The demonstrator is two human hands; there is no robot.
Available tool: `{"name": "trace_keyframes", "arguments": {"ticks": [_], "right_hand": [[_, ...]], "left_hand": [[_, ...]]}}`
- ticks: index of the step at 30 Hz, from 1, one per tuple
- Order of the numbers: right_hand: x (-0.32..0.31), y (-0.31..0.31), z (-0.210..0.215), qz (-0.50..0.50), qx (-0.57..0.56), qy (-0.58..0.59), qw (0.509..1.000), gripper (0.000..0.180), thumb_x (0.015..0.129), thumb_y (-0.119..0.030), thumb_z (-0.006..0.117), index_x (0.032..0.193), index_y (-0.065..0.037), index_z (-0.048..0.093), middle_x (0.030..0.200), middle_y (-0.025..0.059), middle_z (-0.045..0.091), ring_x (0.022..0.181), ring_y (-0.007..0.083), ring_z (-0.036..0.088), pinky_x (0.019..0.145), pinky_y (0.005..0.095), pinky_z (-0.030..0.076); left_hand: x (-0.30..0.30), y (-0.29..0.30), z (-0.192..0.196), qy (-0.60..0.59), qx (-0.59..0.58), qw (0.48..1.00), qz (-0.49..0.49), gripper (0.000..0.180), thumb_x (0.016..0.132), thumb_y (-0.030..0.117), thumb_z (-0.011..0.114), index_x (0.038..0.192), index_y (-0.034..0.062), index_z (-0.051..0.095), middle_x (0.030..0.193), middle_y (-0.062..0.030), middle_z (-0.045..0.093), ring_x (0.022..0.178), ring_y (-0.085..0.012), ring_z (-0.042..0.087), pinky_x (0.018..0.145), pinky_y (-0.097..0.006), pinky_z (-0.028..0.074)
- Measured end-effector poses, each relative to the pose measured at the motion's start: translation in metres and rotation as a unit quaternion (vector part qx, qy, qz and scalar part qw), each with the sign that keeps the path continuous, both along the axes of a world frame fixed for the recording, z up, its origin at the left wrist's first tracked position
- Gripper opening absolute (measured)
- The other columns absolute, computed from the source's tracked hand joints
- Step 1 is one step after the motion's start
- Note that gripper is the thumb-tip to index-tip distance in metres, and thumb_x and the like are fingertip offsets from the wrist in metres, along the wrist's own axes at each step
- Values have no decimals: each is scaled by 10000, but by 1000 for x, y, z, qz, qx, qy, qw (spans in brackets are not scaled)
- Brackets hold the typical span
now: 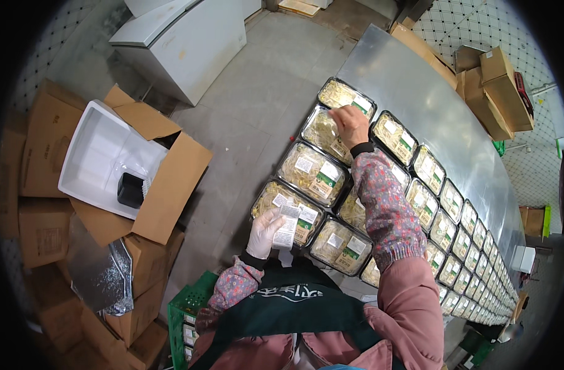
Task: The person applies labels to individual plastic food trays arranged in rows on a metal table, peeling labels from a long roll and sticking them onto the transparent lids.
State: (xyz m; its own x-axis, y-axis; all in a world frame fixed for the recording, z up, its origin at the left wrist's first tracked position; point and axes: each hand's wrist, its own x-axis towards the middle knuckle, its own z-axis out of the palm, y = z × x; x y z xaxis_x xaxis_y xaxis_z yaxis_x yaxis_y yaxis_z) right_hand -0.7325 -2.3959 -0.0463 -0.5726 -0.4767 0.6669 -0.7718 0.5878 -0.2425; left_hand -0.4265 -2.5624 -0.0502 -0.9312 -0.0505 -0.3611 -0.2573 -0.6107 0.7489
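My left hand (265, 233), in a white glove, grips a strip of white printed labels (286, 227) over the nearest left food tray. My right hand (351, 127) reaches to a black tray (316, 131) in the second row from the far end. Its fingers are bunched at that tray's clear lid, and what they pinch, if anything, is hidden. Beside them is the farthest tray (340, 95). Each sealed tray holds pale strands, like sprouts, under a green and white label. Small white labels stick to several lids, including a tray (313, 172) between my hands.
Rows of packed trays (461, 246) run off to the right along a steel table (417, 80). Left of me stand cardboard boxes (44, 231), a white foam box (100, 145) with a black tray (131, 190) inside, and a green crate (192, 296). A white chest freezer (192, 52) stands beyond.
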Motion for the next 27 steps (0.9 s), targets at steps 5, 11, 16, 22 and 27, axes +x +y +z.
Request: {"name": "trace_keyframes", "arguments": {"ticks": [5,11,16,22,27], "right_hand": [[21,6,-19,67,144,-67,985,205,819,-290,611,803,-89,645,815,28,529,828,206,491,723,340,394],[28,17,10,36,229,-130,964,275,837,-331,582,1023,-137,639,1163,32,585,1091,235,501,929,415,335],[52,16,-10,19,203,-189,961,327,861,-346,540,1044,-98,648,1149,34,609,1201,290,443,1039,520,205],[111,-2,63,125,-114,-415,894,309,833,-262,638,1034,-28,640,986,108,637,927,202,581,836,338,447],[168,-6,46,135,-244,-639,717,216,783,-75,698,971,13,636,826,32,636,710,69,576,645,189,472]], "left_hand": [[0,-7,5,4,0,1000,18,241,882,76,533,1098,-27,562,995,-69,634,863,-114,603,772,-233,482],[-12,-4,9,51,-10,997,54,238,908,113,525,1101,-17,575,995,-35,624,885,-88,575,804,-227,454],[-39,-2,20,54,-30,996,70,227,923,155,524,1065,-8,593,966,-11,612,871,-61,548,789,-213,433],[-46,2,23,30,6,998,56,197,915,177,546,1008,13,604,855,11,611,755,-39,545,689,-189,444],[-52,16,14,68,-99,991,59,217,914,148,540,1059,-7,581,888,-9,613,788,-66,562,709,-209,459]]}}
